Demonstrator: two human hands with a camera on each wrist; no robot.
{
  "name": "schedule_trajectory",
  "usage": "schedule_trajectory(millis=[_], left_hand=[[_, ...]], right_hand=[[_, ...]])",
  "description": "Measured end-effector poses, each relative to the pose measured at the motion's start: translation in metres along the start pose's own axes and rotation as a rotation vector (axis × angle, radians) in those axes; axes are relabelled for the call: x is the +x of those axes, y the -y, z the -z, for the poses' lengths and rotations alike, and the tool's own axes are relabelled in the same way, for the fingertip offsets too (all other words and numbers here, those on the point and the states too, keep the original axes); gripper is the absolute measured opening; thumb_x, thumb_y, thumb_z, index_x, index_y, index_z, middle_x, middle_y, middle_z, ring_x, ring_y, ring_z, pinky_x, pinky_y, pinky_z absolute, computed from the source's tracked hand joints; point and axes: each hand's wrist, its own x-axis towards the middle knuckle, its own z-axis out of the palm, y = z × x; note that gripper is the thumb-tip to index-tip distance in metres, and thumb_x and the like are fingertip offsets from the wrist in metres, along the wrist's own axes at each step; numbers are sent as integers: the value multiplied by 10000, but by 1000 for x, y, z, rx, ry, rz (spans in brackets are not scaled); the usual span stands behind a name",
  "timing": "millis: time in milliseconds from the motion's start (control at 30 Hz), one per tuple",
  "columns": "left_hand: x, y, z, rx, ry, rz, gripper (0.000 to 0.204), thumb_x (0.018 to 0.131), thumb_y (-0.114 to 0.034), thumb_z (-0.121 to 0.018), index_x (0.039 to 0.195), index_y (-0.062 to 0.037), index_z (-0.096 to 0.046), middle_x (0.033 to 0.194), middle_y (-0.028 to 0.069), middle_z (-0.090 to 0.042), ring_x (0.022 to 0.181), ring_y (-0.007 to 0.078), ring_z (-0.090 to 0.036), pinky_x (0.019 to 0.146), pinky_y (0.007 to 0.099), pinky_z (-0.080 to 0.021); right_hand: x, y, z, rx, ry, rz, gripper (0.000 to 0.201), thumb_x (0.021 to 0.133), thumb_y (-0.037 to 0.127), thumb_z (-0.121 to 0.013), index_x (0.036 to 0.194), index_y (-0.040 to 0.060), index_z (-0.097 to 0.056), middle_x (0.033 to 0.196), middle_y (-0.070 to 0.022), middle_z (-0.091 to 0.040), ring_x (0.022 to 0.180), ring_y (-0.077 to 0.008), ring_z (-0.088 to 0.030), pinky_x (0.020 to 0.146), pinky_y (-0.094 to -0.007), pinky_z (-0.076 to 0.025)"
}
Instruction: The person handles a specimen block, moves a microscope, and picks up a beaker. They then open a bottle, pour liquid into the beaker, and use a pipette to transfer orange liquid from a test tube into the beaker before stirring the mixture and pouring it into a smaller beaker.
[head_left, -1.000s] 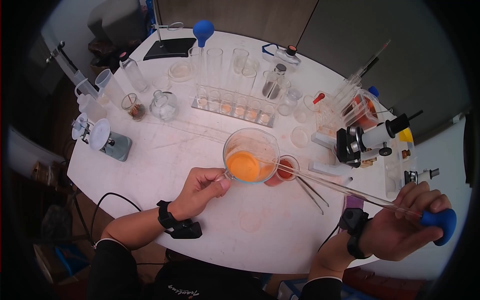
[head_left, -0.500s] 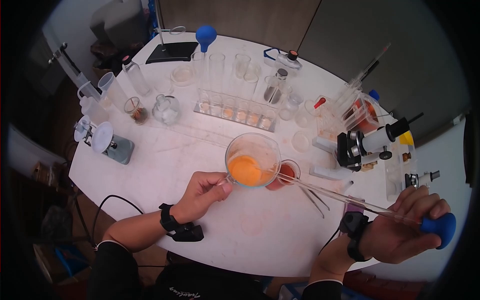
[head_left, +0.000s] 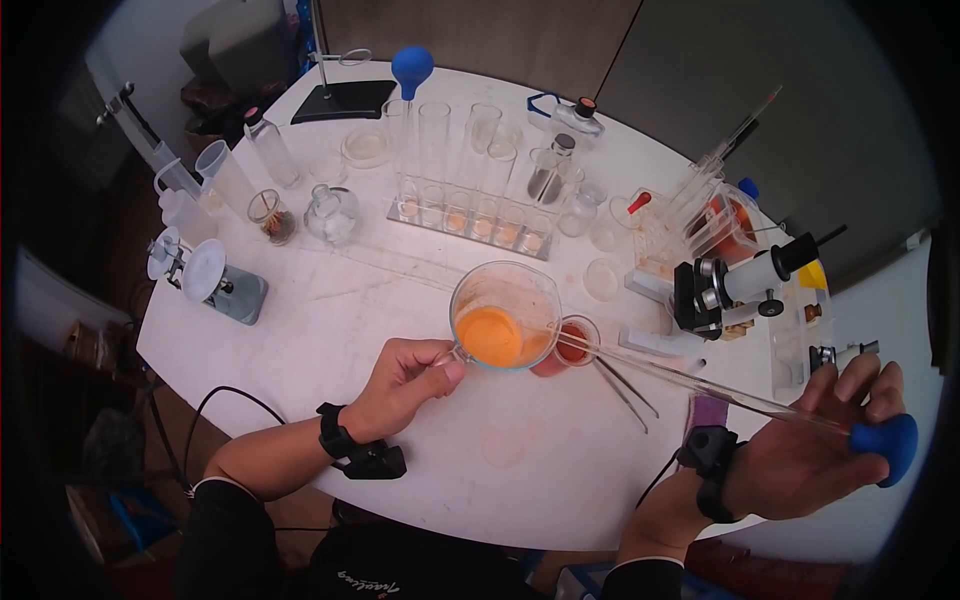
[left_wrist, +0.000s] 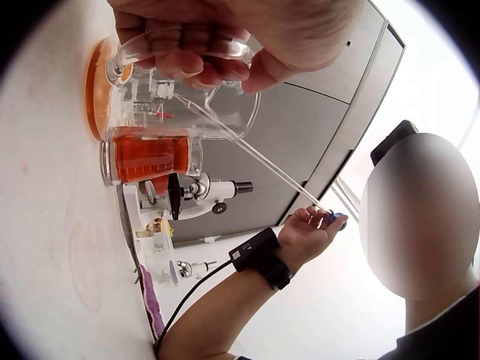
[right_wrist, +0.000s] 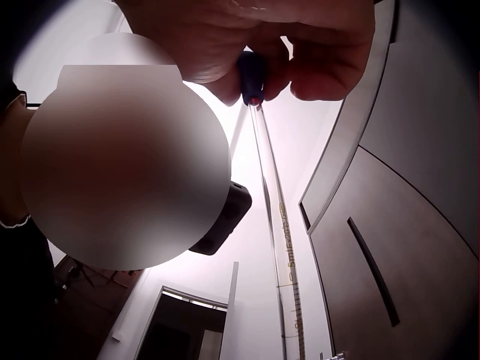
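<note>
My left hand point(head_left: 415, 390) grips the handle of a glass beaker point(head_left: 505, 315) with orange liquid in its bottom; in the left wrist view the fingers curl round that handle. My right hand point(head_left: 805, 455) holds the blue rubber bulb point(head_left: 885, 449) of a long glass pipette point(head_left: 700, 384), which slants down leftward to the beaker. In the right wrist view the bulb point(right_wrist: 252, 75) sits between thumb and fingers. Beside the held beaker stands a smaller beaker of red-orange liquid point(left_wrist: 154, 156). Whether the pipette's tip touches the liquid, I cannot tell.
Metal tweezers point(head_left: 622, 395) lie right of the red beaker. Behind stand a rack point(head_left: 465, 232) of tubes, bottles and a round flask point(head_left: 331, 217). A balance point(head_left: 225, 285) is at the left; a microscope point(head_left: 720, 285) and a purple cloth point(head_left: 708, 412) are at the right.
The right hand's fingers have loosened and lifted somewhat around the blue bulb, which has shifted slightly right and up. The left hand and its beaker have barely moved.
</note>
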Motion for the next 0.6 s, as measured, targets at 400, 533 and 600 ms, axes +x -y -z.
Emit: schedule_trajectory(millis=[400, 533, 600], left_hand=[[0, -4, 0, 10, 10, 9, 305, 971, -209, -582, 727, -26, -573, 728, 22, -572, 679, 77, -499, 630, 246, -410], [1, -1, 4, -20, 30, 6, 307, 976, -202, -560, 735, -13, -585, 731, 24, -565, 692, 88, -501, 651, 252, -410], [2, -1, 4, -31, 18, -29, 340, 982, -222, -533, 720, -10, -571, 719, 28, -562, 694, 95, -501, 663, 257, -407]], right_hand=[[-3, -3, 9, 161, 59, 10, 438, 987, 443, -522, 994, 13, -439, 985, -70, -380, 900, -179, -395, 731, -310, -368], [-4, -1, 1, 43, -18, 20, 428, 990, 443, -512, 990, 27, -410, 981, -89, -378, 837, -174, -387, 740, -311, -363], [-3, 0, 1, 58, 17, 13, 422, 992, 442, -511, 989, 34, -405, 939, -80, -384, 788, -157, -376, 718, -291, -353]])
